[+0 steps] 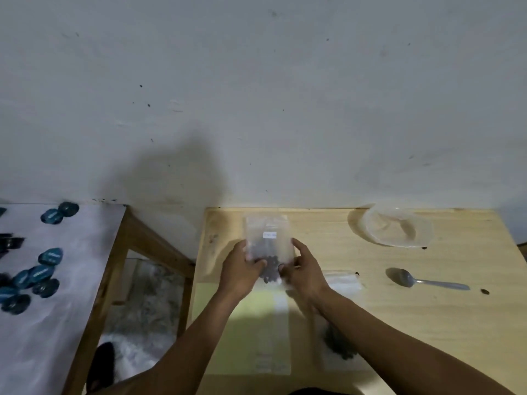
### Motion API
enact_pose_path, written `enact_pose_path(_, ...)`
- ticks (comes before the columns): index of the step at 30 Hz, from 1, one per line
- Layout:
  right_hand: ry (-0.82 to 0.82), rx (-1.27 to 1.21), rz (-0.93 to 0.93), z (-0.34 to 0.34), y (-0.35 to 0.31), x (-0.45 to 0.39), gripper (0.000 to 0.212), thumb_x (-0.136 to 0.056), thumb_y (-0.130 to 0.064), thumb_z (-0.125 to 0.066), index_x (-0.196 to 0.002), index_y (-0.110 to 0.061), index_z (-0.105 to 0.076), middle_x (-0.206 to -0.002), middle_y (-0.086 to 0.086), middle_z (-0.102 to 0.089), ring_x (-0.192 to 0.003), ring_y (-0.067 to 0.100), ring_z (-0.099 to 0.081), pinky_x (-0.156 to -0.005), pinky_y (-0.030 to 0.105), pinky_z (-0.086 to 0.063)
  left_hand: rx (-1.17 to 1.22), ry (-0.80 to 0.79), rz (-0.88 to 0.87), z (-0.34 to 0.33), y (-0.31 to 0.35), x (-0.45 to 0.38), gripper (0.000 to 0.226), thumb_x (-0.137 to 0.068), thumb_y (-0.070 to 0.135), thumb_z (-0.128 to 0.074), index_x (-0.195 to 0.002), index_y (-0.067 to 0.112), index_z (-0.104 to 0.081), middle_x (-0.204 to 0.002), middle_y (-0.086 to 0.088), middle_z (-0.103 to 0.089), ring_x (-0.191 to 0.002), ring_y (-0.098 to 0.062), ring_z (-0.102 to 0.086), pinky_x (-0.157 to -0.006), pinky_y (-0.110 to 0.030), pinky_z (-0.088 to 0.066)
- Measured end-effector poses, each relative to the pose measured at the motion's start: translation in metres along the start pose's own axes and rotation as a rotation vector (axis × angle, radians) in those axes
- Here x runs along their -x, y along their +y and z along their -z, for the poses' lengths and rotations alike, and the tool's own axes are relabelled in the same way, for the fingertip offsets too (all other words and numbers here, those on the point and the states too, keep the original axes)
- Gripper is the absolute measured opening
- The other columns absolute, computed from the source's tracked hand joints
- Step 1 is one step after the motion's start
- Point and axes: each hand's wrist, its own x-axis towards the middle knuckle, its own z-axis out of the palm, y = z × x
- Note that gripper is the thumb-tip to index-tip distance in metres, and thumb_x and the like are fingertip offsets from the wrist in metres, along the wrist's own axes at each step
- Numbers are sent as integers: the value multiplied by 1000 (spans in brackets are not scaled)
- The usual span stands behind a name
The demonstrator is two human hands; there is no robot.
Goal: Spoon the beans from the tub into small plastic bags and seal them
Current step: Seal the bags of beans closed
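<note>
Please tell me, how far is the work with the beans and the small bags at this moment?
Done: the clear tub looks empty and the spoon lies on the table; another bag with beans lies near the right forearm. In hand: the left hand and right hand hold up a bag with beans. Left: whether its top is sealed cannot be told.

Bag label (269, 235) print illegible
</note>
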Motion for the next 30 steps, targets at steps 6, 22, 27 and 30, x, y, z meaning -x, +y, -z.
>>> enact_pose_path(6, 90, 241, 135, -18, -5, -31, 54, -74, -19, -64, -125, -28, -48, -92, 15, -63, -80, 32, -63, -67, 33, -60, -370, 147, -64, 2, 1, -28, 73, -78, 35, -75, -142, 21, -42, -138, -7, -49, -132, -28, -34, -108, -37, -25)
enact_pose_path(22, 93, 376, 126, 21, -14, -24, 66, -89, -26, -69, -146, -17, -38, -120, 12, -47, -98, 25, -57, -84, 27, -47, -347, 280, -106, 9, 7, -24, 66, -86, 33, -69, -143, 14, -42, -135, -18, -49, -128, -37, -42, -107, -44, -33)
enact_pose_path(27, 250, 502, 161, 80, 9, 22, 61, -92, -22, -66, -147, -13, -41, -123, 12, -50, -97, 22, -59, -86, 25, -46, -156, 23, -221, -17, 6, 24, 21, -93, 17, -60, -113, 21, -63, -104, 0, -66, -97, -18, -63, -75, -21, -43)
enact_pose_path(30, 254, 606, 57, 99, 34, 50, 53, -89, -20, -65, -138, -10, -48, -117, 14, -55, -108, 33, -56, -94, 38, -47, -193, -342, 0, -46, -4, 47, 44, -94, 34, -59, -134, 18, -54, -112, -2, -65, -100, -18, -63, -82, -29, -49)
